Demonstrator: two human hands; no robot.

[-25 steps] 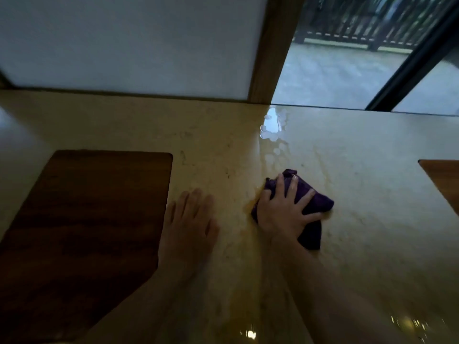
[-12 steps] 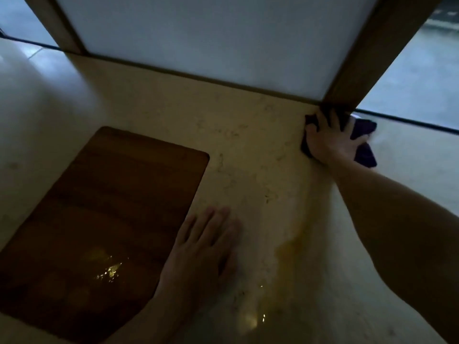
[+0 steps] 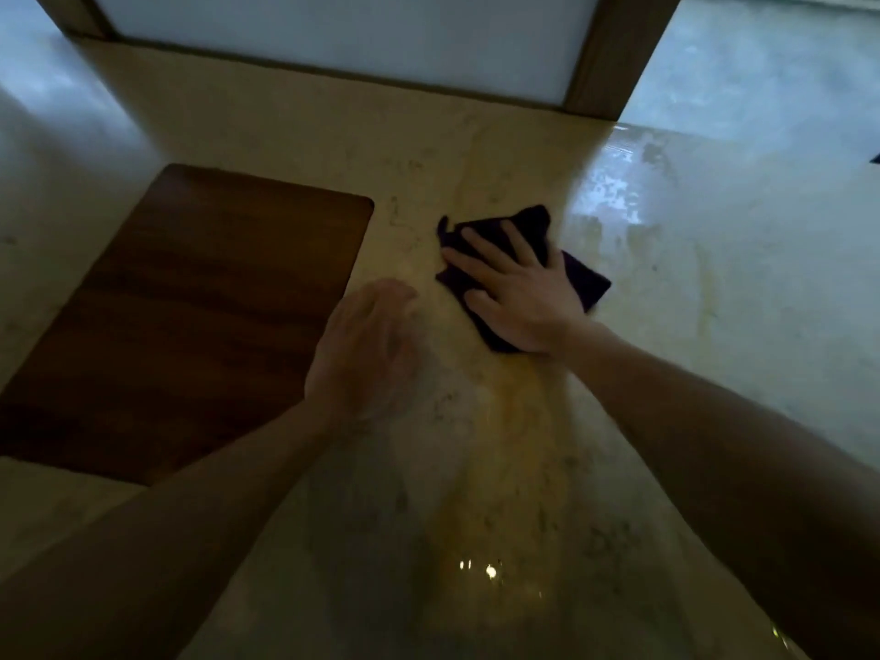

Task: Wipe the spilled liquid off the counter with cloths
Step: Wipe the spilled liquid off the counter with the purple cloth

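no legible text, labels, brands or nos.

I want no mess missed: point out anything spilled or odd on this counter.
A patchy wet sheen lies on the counter beyond the cloth, near the window post. A yellowish smear runs toward the near edge. The right hand presses the cloth flat; the left hand is blurred.

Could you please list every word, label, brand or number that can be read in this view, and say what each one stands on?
None: no readable text shows anywhere in this view.
The dark purple cloth under the right hand bears no visible label or tag.
The wooden board and the stone counter show only grain, veining and wet sheen.
The left hand is blurred and holds nothing.
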